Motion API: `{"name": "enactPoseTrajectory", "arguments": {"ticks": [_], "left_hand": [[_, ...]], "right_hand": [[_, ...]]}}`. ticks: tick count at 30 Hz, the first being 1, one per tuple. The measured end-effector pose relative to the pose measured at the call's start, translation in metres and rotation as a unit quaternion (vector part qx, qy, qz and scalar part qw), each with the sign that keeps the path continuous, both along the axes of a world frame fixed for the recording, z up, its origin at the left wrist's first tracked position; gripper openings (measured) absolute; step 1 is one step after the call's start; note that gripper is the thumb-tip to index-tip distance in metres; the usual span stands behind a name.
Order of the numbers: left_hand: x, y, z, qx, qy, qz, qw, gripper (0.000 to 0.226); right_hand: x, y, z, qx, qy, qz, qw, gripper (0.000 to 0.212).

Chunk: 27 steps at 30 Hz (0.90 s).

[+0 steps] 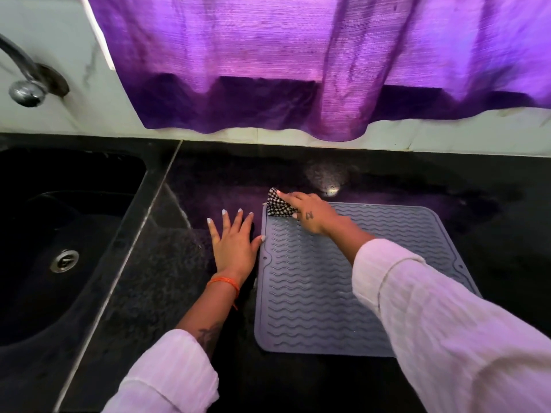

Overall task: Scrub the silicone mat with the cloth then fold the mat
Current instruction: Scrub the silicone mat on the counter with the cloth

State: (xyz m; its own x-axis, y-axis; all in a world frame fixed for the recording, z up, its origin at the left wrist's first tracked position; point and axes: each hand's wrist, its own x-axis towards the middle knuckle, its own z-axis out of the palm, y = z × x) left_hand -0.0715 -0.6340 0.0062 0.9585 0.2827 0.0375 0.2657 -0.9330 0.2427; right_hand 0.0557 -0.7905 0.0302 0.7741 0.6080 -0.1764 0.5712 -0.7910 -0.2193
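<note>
Far left: dark sink (68, 234), tap (25, 81) above. Black bench (167, 278) beside it. Left hand (235, 242) lies flat on the bench, fingers spread and straight, holding nothing, thumb tip touching the left edge of the silicone mat (310, 293). Mat grey, wavy-ribbed, lying flat on the bench. Right hand (310, 214) presses a checked cloth (278, 205) onto the mat's far left corner, fingers bunched over it. Mat looks soft, floppy, light, likely grippy; could slide under scrubbing. For folding, best taken at a corner or an edge. Purple curtain (298, 70) behind.
</note>
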Motion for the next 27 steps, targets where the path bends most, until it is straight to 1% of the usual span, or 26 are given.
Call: {"name": "enactPoseTrajectory", "arguments": {"ticks": [1,3,4,5,8,13,16,17,20,23,25,27], "left_hand": [[0.0,0.0,0.0,-0.001,0.001,0.001,1.0,0.062],[-0.001,-0.001,0.0,0.001,0.002,0.003,1.0,0.061],[-0.001,-0.001,-0.001,0.0,0.001,0.004,1.0,0.061],[-0.001,-0.001,-0.002,-0.003,0.0,0.005,1.0,0.061],[0.0,-0.002,-0.002,-0.005,0.0,0.008,1.0,0.06],[-0.001,-0.003,0.0,-0.008,0.0,0.01,1.0,0.061],[-0.002,-0.002,0.001,-0.015,-0.004,0.012,1.0,0.061],[-0.002,-0.002,0.0,-0.015,-0.003,0.014,1.0,0.061],[-0.001,-0.002,0.001,-0.01,-0.002,0.013,1.0,0.061],[-0.002,-0.002,0.001,-0.006,0.002,0.012,1.0,0.061],[-0.002,-0.002,0.001,-0.006,0.001,0.013,1.0,0.061],[-0.002,-0.002,0.0,-0.008,0.002,0.014,1.0,0.061]], "right_hand": [[0.004,0.001,0.007,0.008,-0.007,0.005,1.0,0.067],[0.001,0.001,0.014,0.015,-0.067,0.009,0.998,0.065],[-0.006,-0.001,0.012,0.018,-0.092,0.011,0.996,0.063],[-0.016,-0.003,0.004,0.025,-0.099,0.012,0.995,0.06],[-0.039,-0.01,-0.018,0.049,-0.074,-0.004,0.996,0.057],[-0.007,-0.003,0.005,0.075,0.008,0.026,0.997,0.063],[-0.014,-0.004,0.006,0.123,0.019,0.022,0.992,0.059],[-0.021,-0.005,0.001,0.118,0.008,0.027,0.993,0.06],[-0.037,-0.007,-0.008,0.056,-0.043,0.019,0.997,0.058],[-0.031,-0.002,0.01,-0.002,-0.046,0.015,0.999,0.055],[-0.028,0.002,0.02,-0.011,-0.05,0.024,0.998,0.055],[-0.036,0.003,0.019,0.007,-0.073,0.017,0.997,0.055]]}}
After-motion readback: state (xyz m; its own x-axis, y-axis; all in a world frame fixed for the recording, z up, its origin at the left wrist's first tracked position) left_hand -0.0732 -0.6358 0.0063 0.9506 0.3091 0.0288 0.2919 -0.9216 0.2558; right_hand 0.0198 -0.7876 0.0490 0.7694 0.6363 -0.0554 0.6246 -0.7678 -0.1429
